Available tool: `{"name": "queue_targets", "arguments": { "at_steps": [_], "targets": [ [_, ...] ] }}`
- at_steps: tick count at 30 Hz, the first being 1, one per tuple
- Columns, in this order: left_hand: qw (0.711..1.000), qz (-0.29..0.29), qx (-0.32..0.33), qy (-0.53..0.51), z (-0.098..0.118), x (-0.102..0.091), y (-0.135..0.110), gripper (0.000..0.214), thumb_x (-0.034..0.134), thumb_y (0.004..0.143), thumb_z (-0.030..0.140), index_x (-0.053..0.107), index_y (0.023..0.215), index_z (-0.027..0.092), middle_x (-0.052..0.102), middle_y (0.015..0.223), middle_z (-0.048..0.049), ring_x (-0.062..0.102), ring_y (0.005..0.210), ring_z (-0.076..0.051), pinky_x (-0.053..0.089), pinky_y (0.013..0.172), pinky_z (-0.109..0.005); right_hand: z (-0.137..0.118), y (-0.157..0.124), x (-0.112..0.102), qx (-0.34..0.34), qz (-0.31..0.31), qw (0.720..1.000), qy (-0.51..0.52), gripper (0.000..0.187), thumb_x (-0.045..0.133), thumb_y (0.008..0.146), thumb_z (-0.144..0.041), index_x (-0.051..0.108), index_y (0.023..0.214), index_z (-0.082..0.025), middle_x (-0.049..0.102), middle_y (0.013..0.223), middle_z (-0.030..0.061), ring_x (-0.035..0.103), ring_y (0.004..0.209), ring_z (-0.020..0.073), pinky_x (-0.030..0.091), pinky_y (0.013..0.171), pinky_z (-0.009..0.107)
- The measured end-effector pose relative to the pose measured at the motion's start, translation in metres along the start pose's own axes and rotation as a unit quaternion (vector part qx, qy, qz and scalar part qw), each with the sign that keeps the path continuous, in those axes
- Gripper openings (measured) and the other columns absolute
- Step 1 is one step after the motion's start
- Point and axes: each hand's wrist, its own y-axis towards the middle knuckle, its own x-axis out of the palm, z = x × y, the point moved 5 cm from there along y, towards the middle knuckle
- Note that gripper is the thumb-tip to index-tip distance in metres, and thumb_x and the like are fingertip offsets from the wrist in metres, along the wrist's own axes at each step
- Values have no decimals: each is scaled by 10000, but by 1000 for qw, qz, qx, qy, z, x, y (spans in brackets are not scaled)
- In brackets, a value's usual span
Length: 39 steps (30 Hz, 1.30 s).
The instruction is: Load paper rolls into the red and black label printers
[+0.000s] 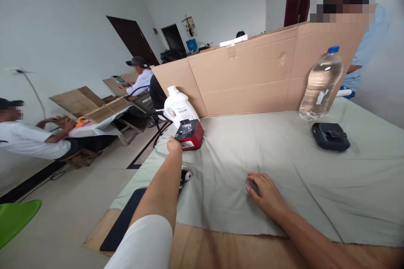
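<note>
My left hand (pixel 174 146) reaches forward and touches the near side of a red and black box-shaped device (pixel 190 134) at the table's left edge. Its fingers are hidden behind the hand. Just behind the device stands a white jug (pixel 178 107) with a handle. My right hand (pixel 266 193) lies palm down on the pale green cloth (pixel 240 164), fingers lightly curled and holding nothing. Under my left forearm a small black and white object (pixel 185 175) peeks out.
A cardboard screen (pixel 252 75) stands along the table's far side. A clear water bottle (pixel 321 84) and a black pouch (pixel 330 135) sit at the right. A black pad (pixel 121 222) lies at the near left corner. Other people sit at the left; one stands behind the screen.
</note>
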Motion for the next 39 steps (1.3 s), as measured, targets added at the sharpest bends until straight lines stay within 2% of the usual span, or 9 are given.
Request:
{"name": "queue_targets", "arguments": {
  "at_steps": [5,11,14,20,22,25,29,33,39],
  "targets": [
    [994,12,88,59,-4,14,-59,196,351,917,278,478,1036,188,499,1215,-152,378,1273,-284,348,987,-426,-1,3,0,-9,-1,1000,-17,209,555,819,-257,651,998,-210,667,1136,89,570,1088,248,449,951,437],
    [970,-198,130,61,-64,31,-195,196,408,879,342,546,863,203,601,948,-52,563,935,-180,432,849,-298,-6,-4,-1,-14,5,998,-59,187,556,813,-226,640,978,-196,653,1157,90,547,1110,253,428,963,437],
    [956,-261,124,55,-80,21,-229,255,416,865,388,557,771,197,595,825,-43,563,812,-172,446,747,-281,-13,-24,1,-25,-13,995,-93,235,582,782,-213,635,1010,-200,603,1257,100,501,1183,272,402,988,456],
    [942,-314,110,50,-81,13,-224,280,453,836,433,520,697,200,558,737,-17,513,696,-149,422,667,-257,11,-19,-27,-75,-27,989,-125,256,540,809,-264,625,1046,-223,610,1212,89,505,1160,255,388,997,453],
    [936,-328,114,57,-82,17,-224,259,499,813,424,530,688,200,543,714,-7,502,703,-153,411,676,-258,42,9,-68,-6,61,979,-196,299,558,792,-319,624,1065,-217,567,1266,125,448,1211,320,343,1007,532],
    [928,-346,118,68,-83,21,-227,223,526,797,396,551,699,197,530,689,1,491,688,-157,394,666,-260,91,44,-146,123,193,921,-314,402,585,774,-317,582,1139,-147,425,1397,196,309,1309,382,266,1023,573],
    [921,-359,127,88,-82,21,-229,181,525,793,347,558,700,196,530,686,3,481,680,-158,375,667,-263,140,59,-220,246,248,855,-382,612,630,762,-428,482,1263,-110,281,1466,244,240,1331,426,275,986,559],
    [914,-368,136,101,-80,23,-230,172,536,784,337,567,687,199,537,682,1,489,689,-161,375,678,-264,172,51,-228,379,195,852,-304,750,583,768,-554,407,1332,-92,410,1320,282,443,1181,405,368,903,487],
    [909,-378,151,93,-78,24,-232,162,564,768,329,583,678,196,554,681,-4,501,685,-159,398,683,-273,151,46,-213,375,207,857,-285,767,636,691,-531,466,1298,-94,517,1210,251,529,1089,390,414,874,475]
  ]
}}
